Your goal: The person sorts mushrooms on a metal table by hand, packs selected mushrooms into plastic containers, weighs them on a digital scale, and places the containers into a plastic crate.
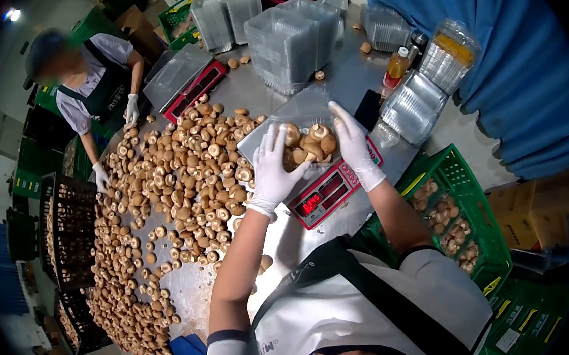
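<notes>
A clear plastic clamshell box (320, 115) with brown mushrooms (319, 144) in it sits on the red digital scale (332, 190), its lid tilted up at the far side. White-gloved, my left hand (273, 165) is closed along the box's left side, thumb toward the front. My right hand (358, 147), also gloved, holds the right side with its fingers pointing forward. Red digits glow on the scale's display (311, 205). The loose mushrooms (189, 172) lie in a large heap left of my left hand.
Stacked clear boxes (286, 42) stand at the table's back. Bottles (396, 66) and more packaging (415, 106) sit at right. A green crate (499, 233) holds packed mushrooms. Across the table, a gloved co-worker (104, 85) reaches toward the heap near a second scale (193, 89). Black crates (76, 229) stand left.
</notes>
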A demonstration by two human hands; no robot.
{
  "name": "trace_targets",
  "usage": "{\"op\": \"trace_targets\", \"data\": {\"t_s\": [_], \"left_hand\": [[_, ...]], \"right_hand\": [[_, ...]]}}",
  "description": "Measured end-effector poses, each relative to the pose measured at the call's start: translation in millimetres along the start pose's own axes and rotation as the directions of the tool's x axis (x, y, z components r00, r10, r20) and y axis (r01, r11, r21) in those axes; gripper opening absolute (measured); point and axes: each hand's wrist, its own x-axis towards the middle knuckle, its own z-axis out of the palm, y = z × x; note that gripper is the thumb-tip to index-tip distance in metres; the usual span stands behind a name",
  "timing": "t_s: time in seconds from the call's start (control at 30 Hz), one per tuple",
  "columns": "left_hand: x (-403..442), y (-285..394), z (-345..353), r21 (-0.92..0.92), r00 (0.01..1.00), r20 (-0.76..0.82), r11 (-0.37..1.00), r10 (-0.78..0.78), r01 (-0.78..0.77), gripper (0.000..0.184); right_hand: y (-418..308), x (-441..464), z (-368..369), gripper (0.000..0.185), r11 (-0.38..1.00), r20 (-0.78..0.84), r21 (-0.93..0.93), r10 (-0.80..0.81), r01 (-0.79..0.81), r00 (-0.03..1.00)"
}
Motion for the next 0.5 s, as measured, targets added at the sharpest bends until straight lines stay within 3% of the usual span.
{"op": "trace_targets", "data": {"t_s": [0.07, 0.13, 0.2, 0.27, 0.33, 0.4, 0.5], "left_hand": [[-21, -6, -5, -0.116, 0.994, -0.03, 0.988, -0.104, 0.1, 0.086], [-55, -22, -6, -0.187, 0.983, -0.15, 0.979, -0.104, 0.075, 0.075], [-107, -40, -4, -0.258, 0.947, -0.235, 0.953, -0.22, 0.157, 0.068], [-162, -51, -7, -0.305, 0.888, -0.266, 0.906, -0.376, 0.292, 0.06], [-222, -68, -1, -0.486, 0.791, -0.259, 0.782, -0.555, 0.39, 0.055], [-273, -66, -6, -0.429, 0.683, -0.242, 0.707, -0.689, 0.562, 0.053], [-331, -69, -3, -0.524, 0.609, -0.274, 0.647, -0.744, 0.554, 0.049]], "right_hand": [[11, -7, -8, 0.037, 0.996, -0.031, 0.08, 0.051, -0.048, 0.998], [5, -21, -16, 0.038, 0.989, -0.087, 0.124, 0.095, -0.084, 0.992], [7, -38, -26, 0.038, 0.983, -0.127, 0.134, 0.143, -0.126, 0.982], [-1, -53, -36, 0.035, 0.969, -0.158, 0.166, 0.209, -0.182, 0.965], [2, -63, -45, 0.036, 0.948, -0.204, 0.161, 0.305, -0.276, 0.93], [0, -71, -56, 0.037, 0.942, -0.213, 0.071, 0.336, -0.328, 0.917], [-3, -76, -63, 0.037, 0.951, -0.228, 0.058, 0.308, -0.303, 0.924]]}}
